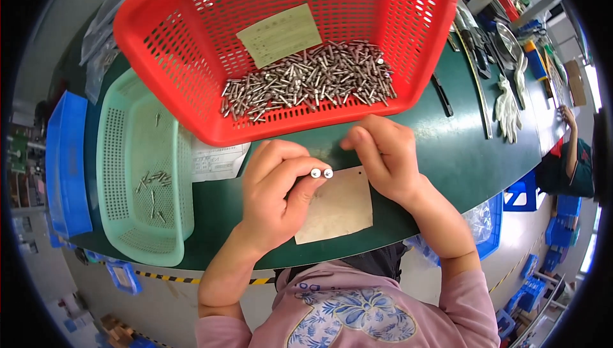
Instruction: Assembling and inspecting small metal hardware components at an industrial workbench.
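Silvery metal round-headed pins point(322, 173), two of them, are sitting side by side in the left hand point(274, 185), pinched between thumb and fingers with the shiny flat ends pointing up at the camera. That hand is pretty much closed around them, so most of their length is hidden. The right hand point(386, 156) is up near it but not touching, fingers loosely curled, and the fingertips are a bit blurry, so I can't tell if it's got hold of anything.

Both hands are over a green smooth-topped table point(447, 156), with a tan rectangular sheet point(341, 211) lying below them. Just beyond is a big red slotted plastic basket point(274, 129), tipped so you can see right in: a whole heap of small silvery metal pins point(313, 80), plus a yellowish paper slip point(280, 35) against the back of it.

Over to the left there's a pale green plastic basket point(116, 156) with just a handful of loose metal pieces point(153, 182) inside, and a blue plastic tray point(69, 163) beside it. Way off on the right, some white fabric gloves point(507, 112) are lying near a black slim tool point(442, 96)
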A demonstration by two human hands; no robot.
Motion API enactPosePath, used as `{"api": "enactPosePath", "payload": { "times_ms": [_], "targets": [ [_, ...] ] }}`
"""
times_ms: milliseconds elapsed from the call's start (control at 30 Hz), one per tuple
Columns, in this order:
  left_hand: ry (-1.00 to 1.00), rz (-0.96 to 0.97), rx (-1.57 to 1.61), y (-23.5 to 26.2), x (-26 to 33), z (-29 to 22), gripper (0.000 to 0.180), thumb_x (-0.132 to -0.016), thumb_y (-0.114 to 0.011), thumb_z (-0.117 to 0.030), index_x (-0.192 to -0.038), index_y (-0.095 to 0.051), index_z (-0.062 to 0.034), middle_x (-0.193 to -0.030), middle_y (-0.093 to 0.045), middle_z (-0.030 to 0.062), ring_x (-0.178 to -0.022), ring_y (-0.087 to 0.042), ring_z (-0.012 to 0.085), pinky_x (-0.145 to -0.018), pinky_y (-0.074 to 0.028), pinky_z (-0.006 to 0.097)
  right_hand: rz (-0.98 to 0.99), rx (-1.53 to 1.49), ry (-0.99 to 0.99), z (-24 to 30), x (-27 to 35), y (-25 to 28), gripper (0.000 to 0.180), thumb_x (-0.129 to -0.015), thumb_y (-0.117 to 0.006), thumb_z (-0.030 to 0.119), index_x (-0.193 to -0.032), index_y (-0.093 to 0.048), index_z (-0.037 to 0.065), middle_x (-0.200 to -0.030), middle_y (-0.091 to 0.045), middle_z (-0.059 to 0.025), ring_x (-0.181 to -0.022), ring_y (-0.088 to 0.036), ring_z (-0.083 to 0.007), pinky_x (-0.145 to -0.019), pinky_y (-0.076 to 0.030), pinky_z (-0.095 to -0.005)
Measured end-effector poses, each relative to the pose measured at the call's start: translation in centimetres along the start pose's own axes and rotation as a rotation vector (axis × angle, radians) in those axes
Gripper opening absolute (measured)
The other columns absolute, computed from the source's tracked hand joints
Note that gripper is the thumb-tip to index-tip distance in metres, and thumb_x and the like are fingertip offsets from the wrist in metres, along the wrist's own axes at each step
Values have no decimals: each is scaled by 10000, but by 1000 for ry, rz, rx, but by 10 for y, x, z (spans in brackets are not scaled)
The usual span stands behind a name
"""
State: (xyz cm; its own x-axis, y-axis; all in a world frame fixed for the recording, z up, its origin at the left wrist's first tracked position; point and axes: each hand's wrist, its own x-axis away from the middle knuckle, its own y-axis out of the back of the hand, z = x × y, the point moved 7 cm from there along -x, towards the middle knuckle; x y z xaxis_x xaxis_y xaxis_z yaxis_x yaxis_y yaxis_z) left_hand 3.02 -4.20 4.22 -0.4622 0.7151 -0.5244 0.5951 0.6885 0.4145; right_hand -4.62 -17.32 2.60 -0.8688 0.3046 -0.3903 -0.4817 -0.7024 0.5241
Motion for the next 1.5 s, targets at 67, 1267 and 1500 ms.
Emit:
{"api": "enactPosePath", "payload": {
  "times_ms": [67, 1267, 1500],
  "targets": [
    [-3, 17, -4, -4, 0, -1, 103, -725, -688, -30, -817, -640, -38, -773, -538, 62, -680, -510, 223, -594, -407, 319, -111, 15, 7, 3, -3, 3, 111, -789, -564, -24, -878, -578, 41, -810, -582, -110, -699, -586, -294, -558, -467, -351],
    [-80, 329, -415, -33, 52, -23, 197, -670, -718, 9, -852, -666, -46, -865, -629, 45, -763, -565, 229, -647, -458, 306, -356, -115, -588, -28, 120, 110, 248, -855, -556, 117, -1071, -487, 15, -738, -507, -24, -621, -482, -106, -539, -377, -253],
    [-72, 352, -480, -44, 54, -27, 193, -652, -733, 5, -819, -653, -47, -845, -627, 48, -763, -566, 227, -643, -460, 309, -42, -52, -571, 33, 170, 37, 300, -815, -579, 28, -1096, -475, 17, -800, -605, -162, -643, -634, -295, -538, -484, -364]
  ]
}}
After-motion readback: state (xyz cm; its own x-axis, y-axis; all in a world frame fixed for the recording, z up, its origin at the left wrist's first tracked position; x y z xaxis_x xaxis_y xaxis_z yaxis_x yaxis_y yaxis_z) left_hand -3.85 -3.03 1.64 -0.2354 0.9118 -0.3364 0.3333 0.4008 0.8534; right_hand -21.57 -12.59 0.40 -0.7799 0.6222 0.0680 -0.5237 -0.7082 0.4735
